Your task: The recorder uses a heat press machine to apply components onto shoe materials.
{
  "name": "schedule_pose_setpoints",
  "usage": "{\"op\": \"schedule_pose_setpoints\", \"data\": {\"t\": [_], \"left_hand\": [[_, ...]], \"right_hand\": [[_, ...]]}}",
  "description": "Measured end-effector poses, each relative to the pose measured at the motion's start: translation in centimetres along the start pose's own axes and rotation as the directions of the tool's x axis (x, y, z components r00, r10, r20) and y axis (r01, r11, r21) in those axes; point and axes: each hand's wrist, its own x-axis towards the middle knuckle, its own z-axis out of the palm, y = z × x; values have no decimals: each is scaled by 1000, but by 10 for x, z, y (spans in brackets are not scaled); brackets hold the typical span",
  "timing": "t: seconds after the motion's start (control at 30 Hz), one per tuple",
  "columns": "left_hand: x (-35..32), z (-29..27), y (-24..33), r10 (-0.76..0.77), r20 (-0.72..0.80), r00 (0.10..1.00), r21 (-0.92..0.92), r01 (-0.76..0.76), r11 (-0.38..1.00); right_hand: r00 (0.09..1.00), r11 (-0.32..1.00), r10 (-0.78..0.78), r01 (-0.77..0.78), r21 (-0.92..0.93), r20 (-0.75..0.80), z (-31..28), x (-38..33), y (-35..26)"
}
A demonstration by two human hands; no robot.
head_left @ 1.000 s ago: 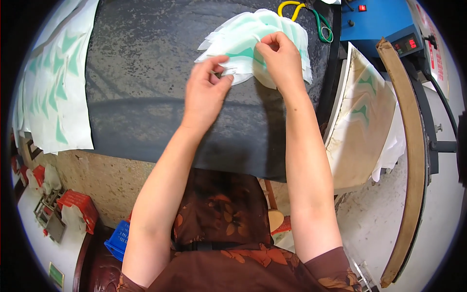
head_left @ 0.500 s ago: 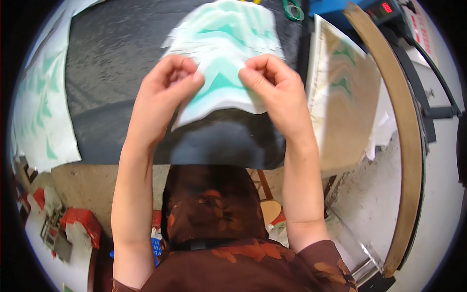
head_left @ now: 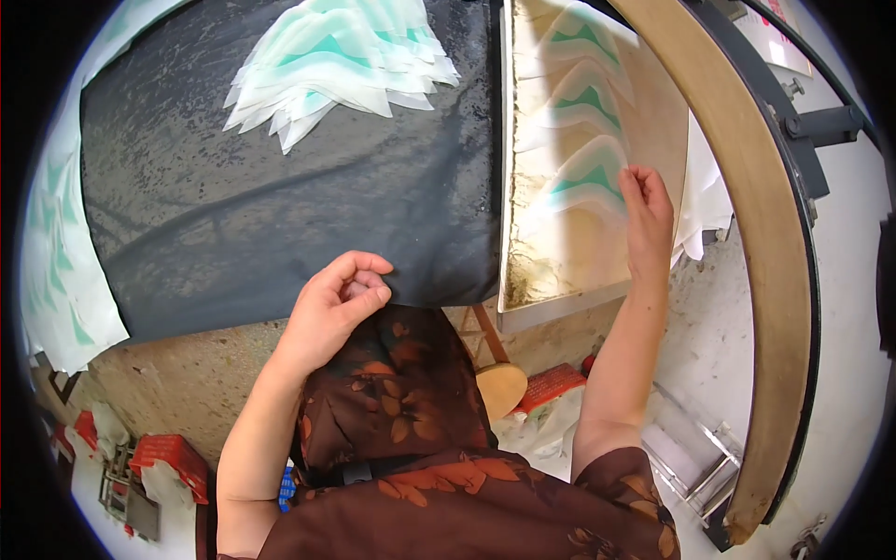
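At the right, my right hand [head_left: 649, 201] pinches the right edge of a thin white piece with a green band [head_left: 593, 182], of fabric or paper. That piece lies nearest to me in a column of similar curved pieces on a shallow brownish board with a pale rim [head_left: 505, 233]. Over the near edge of the black sheet, my left hand [head_left: 338, 303] is loosely curled, thumb apart from the index finger, with nothing visible in it. Farther off on the sheet rests a fanned pile of white and green pieces [head_left: 345, 61], touched by neither hand.
The black sheet [head_left: 280, 215] covers the table before me. Along its left side hangs white cloth with green marks [head_left: 70, 243]. A curved brown padded bar [head_left: 765, 233] arches at the right. Red containers [head_left: 173, 462] and a wooden stool [head_left: 501, 387] stand below.
Both hands have let go of the piece held over the pile. My right hand has moved right to the board; my left has come down nearer to me. The view has shifted right.
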Motion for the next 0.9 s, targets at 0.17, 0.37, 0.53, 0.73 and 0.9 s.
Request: {"op": "schedule_pose_setpoints", "data": {"t": [0.17,0.37,0.53,0.73,0.9], "left_hand": [[6,2,5,7,-70,998,77,-2,997],[8,0,8,7,-105,994,73,1,997],[12,-11,9,10,-140,990,51,-3,999],[37,-44,25,233,-306,923,169,-189,967],[91,-83,74,689,-444,573,716,-234,657]], "right_hand": [[999,998,-36,37,-47,17,17,8,-3],[1000,985,-20,16,-174,-19,20,9,-1],[982,911,-166,118,-395,-89,24,8,-3],[960,967,-245,251,-32,137,88,-5,-78],[883,947,-321,311,84,343,210,49,-103]]}}
